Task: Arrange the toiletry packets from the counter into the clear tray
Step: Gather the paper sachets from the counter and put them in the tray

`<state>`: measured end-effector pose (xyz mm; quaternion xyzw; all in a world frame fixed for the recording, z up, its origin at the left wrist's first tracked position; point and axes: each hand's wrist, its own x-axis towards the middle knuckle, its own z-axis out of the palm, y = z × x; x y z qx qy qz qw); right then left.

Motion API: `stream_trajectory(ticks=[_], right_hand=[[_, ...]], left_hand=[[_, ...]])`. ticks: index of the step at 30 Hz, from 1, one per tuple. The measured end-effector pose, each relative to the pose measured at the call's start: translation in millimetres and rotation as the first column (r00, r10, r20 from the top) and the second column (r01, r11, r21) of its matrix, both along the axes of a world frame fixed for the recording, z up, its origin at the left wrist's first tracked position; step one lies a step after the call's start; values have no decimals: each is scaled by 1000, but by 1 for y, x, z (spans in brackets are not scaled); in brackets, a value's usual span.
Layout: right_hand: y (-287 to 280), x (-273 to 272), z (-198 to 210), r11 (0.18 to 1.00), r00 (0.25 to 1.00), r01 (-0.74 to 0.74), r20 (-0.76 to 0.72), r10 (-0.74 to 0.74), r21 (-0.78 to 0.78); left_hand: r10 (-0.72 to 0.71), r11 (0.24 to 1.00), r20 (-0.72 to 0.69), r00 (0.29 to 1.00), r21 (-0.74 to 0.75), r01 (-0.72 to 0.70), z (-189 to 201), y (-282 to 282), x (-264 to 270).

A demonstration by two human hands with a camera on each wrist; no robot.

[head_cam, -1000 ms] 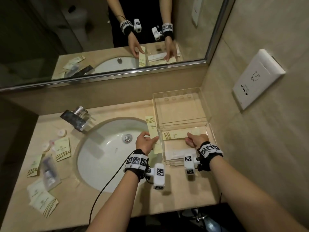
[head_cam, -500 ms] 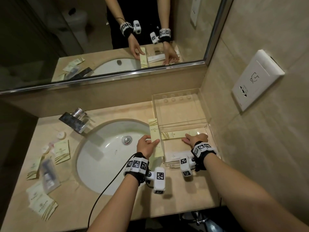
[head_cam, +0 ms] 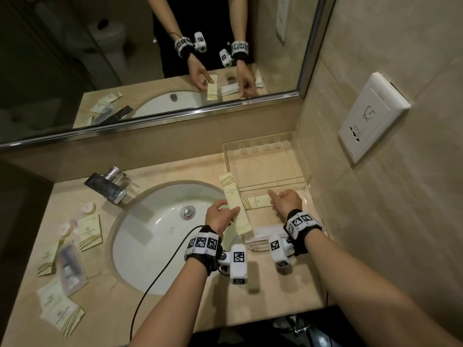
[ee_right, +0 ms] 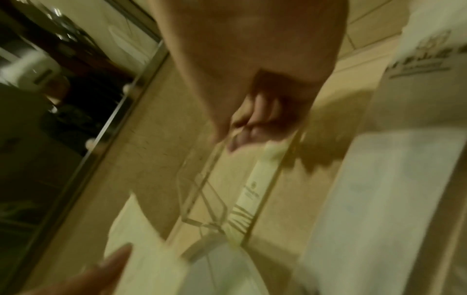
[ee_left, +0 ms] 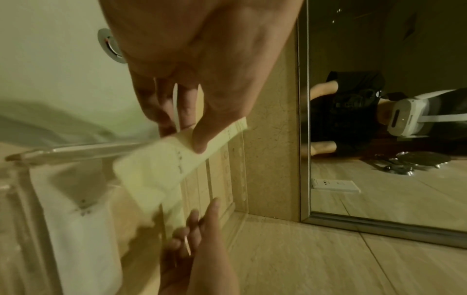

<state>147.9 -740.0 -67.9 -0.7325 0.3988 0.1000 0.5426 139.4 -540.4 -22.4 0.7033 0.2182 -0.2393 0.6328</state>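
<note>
Both hands work at the near right corner of the counter (head_cam: 275,296). Pinched between the thumb and fingers of the left hand (head_cam: 220,217) is a long pale yellow packet (head_cam: 234,204), held lengthwise over the left wall of the clear tray (head_cam: 304,171), just past the sink (head_cam: 155,236); the left wrist view shows the thumb pressed on top and the fingers underneath. Inside the tray, the right hand (head_cam: 286,200) hovers with its fingers loosely curled and the forefinger stretched toward a second yellow packet (head_cam: 255,202) lying crosswise there; whether the fingertip touches it I cannot tell, and the right wrist view is too blurred to help. A white packet (head_cam: 266,231) lies in the tray's near end. Across the sink, more yellow packets (head_cam: 90,232) and a clear sachet (head_cam: 69,270) lie scattered on the counter's left side, near the tap (head_cam: 107,184). Beyond is the mirror (head_cam: 125,58), and a white socket plate (head_cam: 373,116) sits on the right wall.
</note>
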Motion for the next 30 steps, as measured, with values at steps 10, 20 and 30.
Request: stream_trajectory(ticks=[10,20,30], right_hand=[[-13,-23,44,792,921,-388,201,333,471],[-19,-21,19,861,976,45,161,-146,506],[-24,-8,-26,937,985,168,-14,-172,305]], left_hand=[[178,926,-125,976,-314,-209,4,-28,9],[296,912,-67,953,-278,-303,-5,-46,1],[74,994,-55,996,-73,-78,-19,-40,-5]])
